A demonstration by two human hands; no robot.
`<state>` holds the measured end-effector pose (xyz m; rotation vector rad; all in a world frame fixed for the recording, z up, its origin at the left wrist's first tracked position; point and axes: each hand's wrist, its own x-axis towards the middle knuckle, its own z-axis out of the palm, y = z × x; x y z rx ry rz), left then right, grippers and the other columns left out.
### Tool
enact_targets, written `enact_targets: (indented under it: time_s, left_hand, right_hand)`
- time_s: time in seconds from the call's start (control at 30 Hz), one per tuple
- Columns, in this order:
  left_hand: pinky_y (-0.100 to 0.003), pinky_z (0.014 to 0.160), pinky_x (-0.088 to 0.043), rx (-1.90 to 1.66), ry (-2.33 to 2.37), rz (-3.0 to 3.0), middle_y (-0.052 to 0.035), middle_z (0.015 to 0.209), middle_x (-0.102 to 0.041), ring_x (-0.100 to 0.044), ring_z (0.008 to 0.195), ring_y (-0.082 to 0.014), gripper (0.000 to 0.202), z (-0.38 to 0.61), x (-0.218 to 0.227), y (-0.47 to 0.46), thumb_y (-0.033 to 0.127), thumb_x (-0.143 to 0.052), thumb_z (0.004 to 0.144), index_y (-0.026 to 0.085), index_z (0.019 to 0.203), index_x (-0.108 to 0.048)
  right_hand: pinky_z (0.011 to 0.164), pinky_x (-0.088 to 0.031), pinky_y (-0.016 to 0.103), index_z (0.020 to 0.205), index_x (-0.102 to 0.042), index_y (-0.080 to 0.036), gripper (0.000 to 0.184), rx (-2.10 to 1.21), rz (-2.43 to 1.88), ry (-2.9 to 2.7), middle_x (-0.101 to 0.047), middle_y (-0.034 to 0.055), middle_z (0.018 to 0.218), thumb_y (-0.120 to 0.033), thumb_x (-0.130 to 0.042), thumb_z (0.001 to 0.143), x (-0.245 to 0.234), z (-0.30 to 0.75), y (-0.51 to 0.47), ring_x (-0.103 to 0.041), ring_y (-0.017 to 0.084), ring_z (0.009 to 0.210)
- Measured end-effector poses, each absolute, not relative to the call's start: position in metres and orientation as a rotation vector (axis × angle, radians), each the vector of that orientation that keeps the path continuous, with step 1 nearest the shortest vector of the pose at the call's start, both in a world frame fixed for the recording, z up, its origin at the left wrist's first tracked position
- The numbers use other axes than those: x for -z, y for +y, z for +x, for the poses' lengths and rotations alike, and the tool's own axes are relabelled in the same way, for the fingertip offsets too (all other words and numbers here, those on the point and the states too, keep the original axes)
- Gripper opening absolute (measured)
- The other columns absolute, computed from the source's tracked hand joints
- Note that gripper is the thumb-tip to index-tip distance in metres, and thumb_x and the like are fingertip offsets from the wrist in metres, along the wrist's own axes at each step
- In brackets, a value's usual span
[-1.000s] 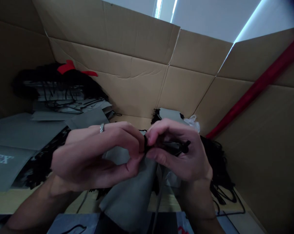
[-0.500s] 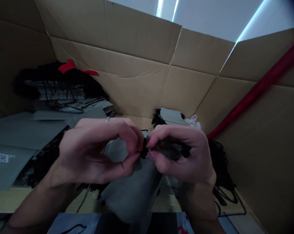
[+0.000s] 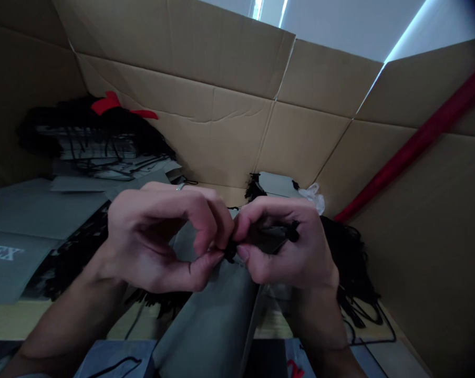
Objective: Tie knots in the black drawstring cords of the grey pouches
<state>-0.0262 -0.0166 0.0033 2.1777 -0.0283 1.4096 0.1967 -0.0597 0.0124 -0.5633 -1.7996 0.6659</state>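
A big brown cardboard box [image 3: 206, 63] with its flaps up stands around the work, and a long dark red strip [image 3: 414, 157] runs along its wall, up and to the right of the fingers. Left of the fingers lies a pile of flat gray bags [image 3: 24, 220] with white letters, and past them is a heap of black cords [image 3: 91, 131] with a red bow [image 3: 107, 103]. The left hand [image 3: 158, 239] and the right hand [image 3: 288, 247] meet in the middle. Their fingertips [image 3: 243, 253] press together, clamped on a small black knot of thin cord [image 3: 230, 252]. A soft gray bag [image 3: 209, 325] hangs just below the fingers. It does not look finished yet: the knot has not been let go, and more bags lie in the pile.
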Motion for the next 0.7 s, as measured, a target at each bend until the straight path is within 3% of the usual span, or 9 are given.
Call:
enact_targets:
  time_s: [0.17,0.37,0.47,0.57,0.63,0.7]
  left_hand:
    - [-0.03,0.06,-0.064,-1.541,-0.012,2.182,0.0014,0.073,-0.071,-0.073,0.06,-0.0158,0.037,-0.023,-0.003,-0.018,-0.001,-0.084,0.085,0.026,0.081,-0.058]
    - [-0.031,0.062,-0.068,-1.684,-0.01,2.153,0.0015,0.075,-0.074,-0.072,0.06,-0.0141,0.048,-0.013,-0.004,-0.018,0.018,-0.093,0.097,0.024,0.075,-0.051]
    - [-0.026,0.066,-0.068,-1.773,-0.003,2.11,0.0053,0.076,-0.072,-0.072,0.062,-0.0091,0.052,-0.012,-0.002,-0.019,0.025,-0.089,0.104,0.021,0.072,-0.049]
    - [-0.024,0.072,-0.07,-1.709,0.123,2.217,0.0043,0.089,-0.081,-0.083,0.079,-0.0123,0.052,-0.016,0.0,-0.021,0.051,-0.074,0.118,0.02,0.079,-0.063]
    - [-0.025,0.075,-0.072,-1.602,0.192,2.328,0.0004,0.104,-0.088,-0.09,0.096,-0.0197,0.054,-0.019,0.0,-0.023,0.067,-0.072,0.117,0.021,0.089,-0.074]
    - [-0.026,0.077,-0.074,-1.549,0.242,2.376,-0.0022,0.111,-0.09,-0.091,0.104,-0.0239,0.052,-0.019,-0.001,-0.024,0.071,-0.078,0.112,0.021,0.096,-0.079]
  right_hand:
    - [0.042,-0.043,0.016,0.078,-0.083,-0.019,0.016,-0.643,-0.632,-1.748,-0.075,-0.0027,0.066,-0.004,-0.085,0.072,-0.015,0.194,-0.06,-0.055,0.008,0.048]
    - [0.044,-0.048,0.016,0.081,-0.084,-0.019,0.015,-0.713,-0.622,-1.703,-0.075,-0.0027,0.066,-0.006,-0.086,0.073,-0.012,0.192,-0.061,-0.06,0.009,0.05]
    - [0.044,-0.049,0.016,0.082,-0.083,-0.02,0.018,-0.709,-0.6,-1.664,-0.075,-0.0035,0.066,-0.004,-0.086,0.073,-0.011,0.191,-0.06,-0.061,0.009,0.049]
    - [0.049,-0.055,0.018,0.082,-0.081,-0.021,0.019,-0.619,-0.628,-1.614,-0.079,-0.0026,0.072,-0.005,-0.084,0.075,-0.012,0.192,-0.062,-0.068,0.011,0.055]
    - [0.051,-0.056,0.02,0.084,-0.081,-0.023,0.019,-0.538,-0.656,-1.593,-0.08,-0.0026,0.073,-0.006,-0.085,0.076,-0.013,0.193,-0.064,-0.071,0.012,0.057]
    - [0.05,-0.055,0.021,0.086,-0.081,-0.023,0.019,-0.44,-0.679,-1.586,-0.078,-0.0037,0.072,-0.007,-0.085,0.077,-0.014,0.193,-0.067,-0.07,0.012,0.056]
